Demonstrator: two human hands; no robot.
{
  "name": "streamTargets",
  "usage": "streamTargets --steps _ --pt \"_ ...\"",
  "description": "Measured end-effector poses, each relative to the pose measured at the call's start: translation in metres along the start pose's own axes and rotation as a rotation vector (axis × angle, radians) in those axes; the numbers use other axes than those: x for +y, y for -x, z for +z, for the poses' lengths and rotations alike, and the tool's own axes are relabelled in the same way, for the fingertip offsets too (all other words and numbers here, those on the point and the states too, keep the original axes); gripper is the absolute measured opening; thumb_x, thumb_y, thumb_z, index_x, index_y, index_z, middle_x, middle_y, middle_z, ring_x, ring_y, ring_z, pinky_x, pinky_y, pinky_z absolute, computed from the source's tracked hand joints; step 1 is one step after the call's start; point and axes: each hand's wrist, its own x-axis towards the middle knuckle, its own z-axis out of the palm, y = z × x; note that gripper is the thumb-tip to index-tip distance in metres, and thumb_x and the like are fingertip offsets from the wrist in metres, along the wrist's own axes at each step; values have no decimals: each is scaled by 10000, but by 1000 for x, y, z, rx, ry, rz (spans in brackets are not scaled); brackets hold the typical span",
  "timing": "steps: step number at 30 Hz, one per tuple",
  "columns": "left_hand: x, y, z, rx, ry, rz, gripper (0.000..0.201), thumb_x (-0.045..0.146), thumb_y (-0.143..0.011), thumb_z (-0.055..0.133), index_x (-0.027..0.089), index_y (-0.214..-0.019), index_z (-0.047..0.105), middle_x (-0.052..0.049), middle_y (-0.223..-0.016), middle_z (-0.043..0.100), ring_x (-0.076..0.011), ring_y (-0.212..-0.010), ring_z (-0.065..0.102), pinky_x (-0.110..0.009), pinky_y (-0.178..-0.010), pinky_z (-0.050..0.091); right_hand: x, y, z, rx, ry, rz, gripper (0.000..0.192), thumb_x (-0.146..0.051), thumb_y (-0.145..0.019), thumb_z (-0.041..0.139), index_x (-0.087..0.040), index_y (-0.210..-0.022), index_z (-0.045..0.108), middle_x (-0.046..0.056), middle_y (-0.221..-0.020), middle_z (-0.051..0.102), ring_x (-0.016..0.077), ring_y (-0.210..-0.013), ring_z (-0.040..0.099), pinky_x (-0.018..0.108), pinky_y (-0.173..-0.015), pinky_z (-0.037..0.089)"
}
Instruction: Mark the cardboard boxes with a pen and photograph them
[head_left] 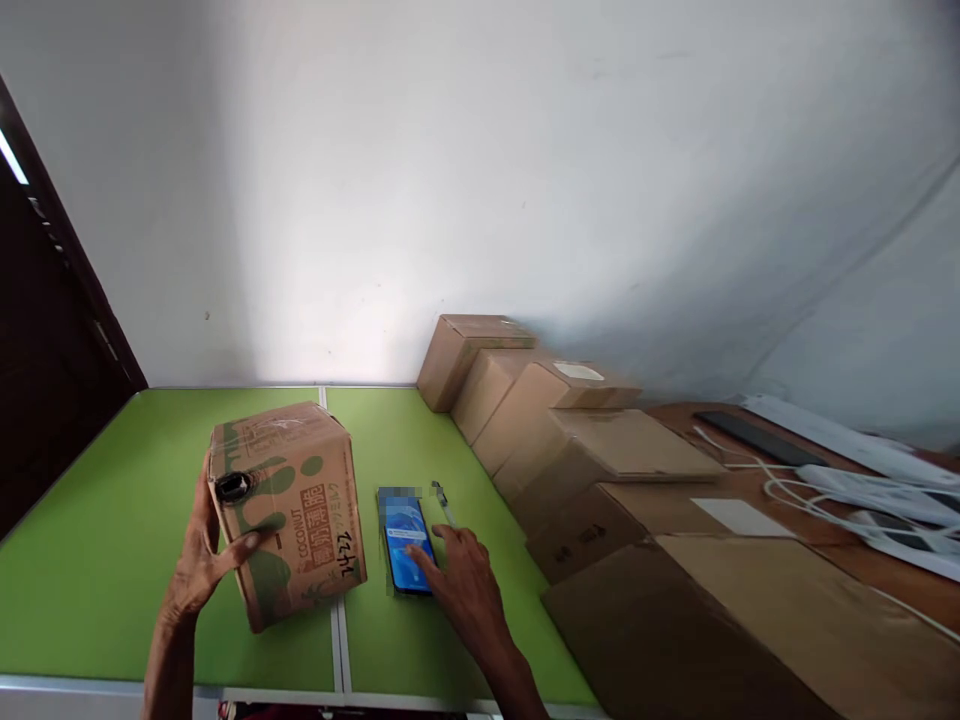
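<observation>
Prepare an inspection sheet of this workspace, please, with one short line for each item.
Surface: green table with a pale seam.
Job's things: printed carton, tilted; phone, screen lit; pen to its right.
Clutter: row of brown cartons along the right side.
Hands: left hand grips the printed carton; right hand open, thumb over the phone screen, contact unclear.
Cables: white cables on the brown surface at right.
Surroundings: pale wall behind, dark door at left.
</observation>
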Motion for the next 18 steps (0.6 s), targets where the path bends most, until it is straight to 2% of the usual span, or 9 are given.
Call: streamTargets --steps 1,3,5,7,9,11,13,15,18 --pt "-1 2 -1 -13 -14 -4 1259 652 -752 967 215 -1791 407 -238 -1652 628 -505 -1628 520 -661 -1322 484 -8 1 0 -42 -18 -56 469 -456 -871 789 -188 -1255 789 235 -1408 764 464 -1369 714 608 -1136 592" --pt "-6 7 -4 -31 -23 -34 1241 677 -761 955 235 -1792 425 -222 -1638 654 -498 -1612 545 -664 -1326 483 -30 3 4 -235 -158 -170 798 -502 -816 903 -199 -1525 696 226 -1635 640 461 -1508 626 641 -1221 554" --pt "-13 13 -11 -40 -20 -94 1201 690 -757 956 272 -1775 473 -191 -1637 675 -481 -1580 588 -639 -1316 511 -56 4 14 -447 -366 -264 1078 -563 -741 1009 -251 -1679 578 196 -1719 576 448 -1572 579 645 -1273 528" --pt "-23 19 -21 -13 -17 -158 1124 698 -740 966 297 -1714 574 -164 -1616 705 -470 -1548 624 -600 -1288 554 -80 3 29 -599 -594 -312 1264 -615 -660 1079 -306 -1740 501 172 -1706 591 443 -1585 574 640 -1269 544" --pt "-36 24 -34 29 -27 -204 1030 724 -719 965 290 -1611 689 -163 -1548 755 -479 -1514 652 -582 -1242 595 -96 2 45 -714 -786 -313 1367 -655 -625 1099 -365 -1779 425 152 -1716 580 441 -1585 581 643 -1236 577" --pt "-51 26 -49 69 -51 -231 956 789 -723 925 260 -1504 768 -180 -1443 807 -493 -1464 686 -595 -1190 622 -104 -1 60 -779 -860 -317 1436 -673 -613 1106 -410 -1807 353 143 -1760 526 444 -1612 554 666 -1267 543" --pt "-66 27 -63 124 -110 -250 936 882 -737 846 230 -1408 812 -192 -1334 840 -501 -1414 712 -618 -1165 626 -105 -6 71 -787 -842 -351 1497 -662 -589 1125 -428 -1822 309 145 -1802 459 450 -1668 481 687 -1344 443" --pt "-80 25 -73 232 -215 -267 964 997 -725 740 221 -1287 848 -192 -1234 854 -506 -1359 733 -640 -1160 617 -103 -13 81 -783 -800 -392 1512 -654 -591 1129 -437 -1824 282 147 -1831 399 442 -1718 400 686 -1396 347" --pt "-94 18 -76 361 -344 -295 1050 1126 -715 548 221 -1143 865 -196 -1138 848 -511 -1268 757 -671 -1126 623 -104 -29 95 -774 -728 -406 1466 -644 -600 1127 -453 -1784 284 142 -1867 317 431 -1760 305 704 -1412 273"
